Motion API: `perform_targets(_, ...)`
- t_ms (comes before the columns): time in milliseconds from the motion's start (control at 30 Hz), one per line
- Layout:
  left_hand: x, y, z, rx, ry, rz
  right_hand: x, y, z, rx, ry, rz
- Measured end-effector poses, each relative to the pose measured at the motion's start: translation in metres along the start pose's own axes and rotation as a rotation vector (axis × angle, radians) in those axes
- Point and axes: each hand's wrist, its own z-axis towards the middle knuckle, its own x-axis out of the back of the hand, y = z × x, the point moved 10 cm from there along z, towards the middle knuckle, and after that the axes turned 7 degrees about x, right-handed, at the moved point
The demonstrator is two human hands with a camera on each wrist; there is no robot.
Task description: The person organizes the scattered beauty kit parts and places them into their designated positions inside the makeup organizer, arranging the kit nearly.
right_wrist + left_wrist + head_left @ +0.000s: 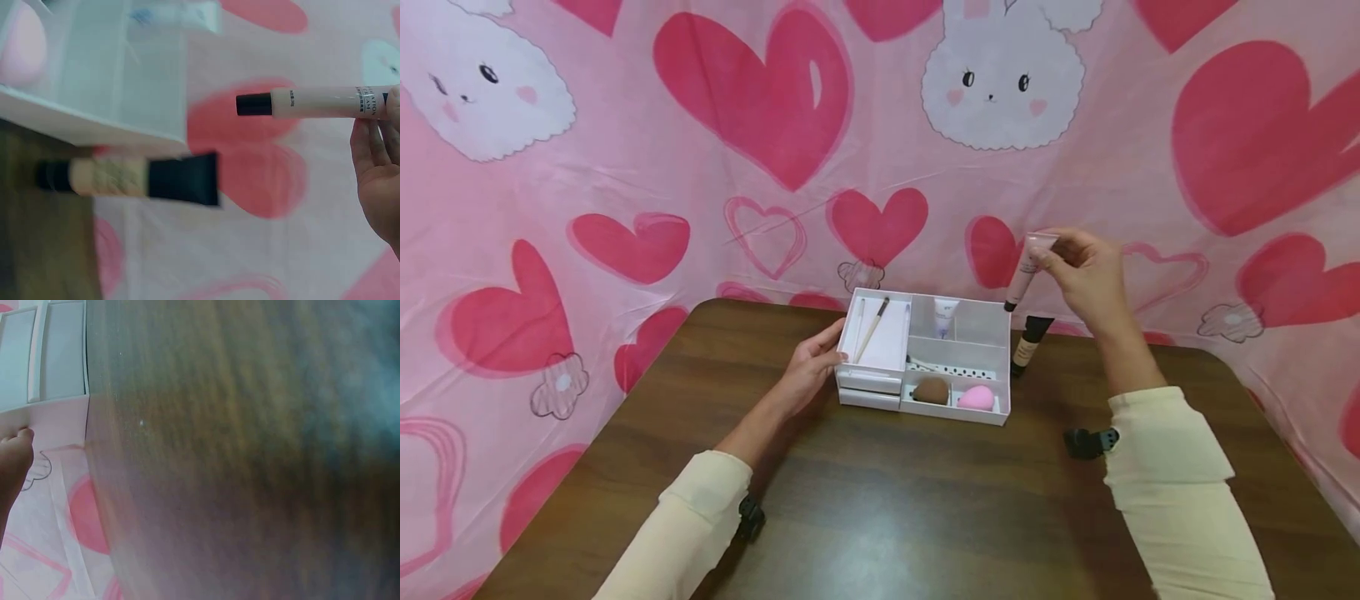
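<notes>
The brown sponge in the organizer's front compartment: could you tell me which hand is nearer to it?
Left. The left hand rests against the organizer beside the brown sponge; the right hand holds a pink tube up behind it.

Small dark print runs across the pale pink tube, too blurred to read.

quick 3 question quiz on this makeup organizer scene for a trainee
1. True or false: the right hand holds a pink tube above the table.
2. Where does the left hand rest? A) on the organizer's left side B) on the pink sponge
3. What lies beside the pink sponge in the front compartment?

Key: 1 true; 2 A; 3 a brown sponge.
</notes>
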Motion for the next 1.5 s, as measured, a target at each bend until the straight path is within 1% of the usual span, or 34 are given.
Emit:
perform_targets(133,0.001,-0.002,0.0,0.003,0.005,-0.006,-0.027,0.02,-0.01,-0.036,-0.076,-0.058)
perform_targets(267,0.001,-0.001,0.0,-0.002,0.014,-0.014,-0.048,0.042,-0.022,-0.07,-0.128,-0.086)
perform_targets(333,0.001,0.0,0.0,-0.004,0.015,-0.016,-0.055,0.052,-0.028,-0.088,-0.14,-0.087)
perform_targets(367,0.0,0.001,0.0,-0.006,0.014,-0.016,-0.058,0.058,-0.031,-0.103,-0.147,-0.099)
perform_targets(467,0.0,0.001,-0.001,-0.005,0.013,-0.013,-0.066,0.074,-0.041,-0.161,-0.15,-0.079)
perform_targets(567,-0.001,0.001,-0.001,0.004,0.01,-0.021,-0.071,0.086,-0.048,-0.207,-0.148,-0.091)
perform_targets(733,-0.002,0.001,-0.002,0.006,0.006,-0.029,-0.079,0.098,-0.056,-0.229,-0.163,-0.116)
perform_targets(967,-0.001,0.002,-0.002,-0.003,0.006,-0.033,-0.084,0.109,-0.064,-0.302,-0.162,-0.092)
perform_targets(1300,-0.002,0.002,-0.002,0.002,0.004,-0.017,-0.082,0.115,-0.064,-0.331,-0.184,-0.122)
perform_targets(1500,-0.001,0.0,-0.001,0.001,0.004,-0.02,-0.082,0.115,-0.062,-0.319,-0.194,-0.162)
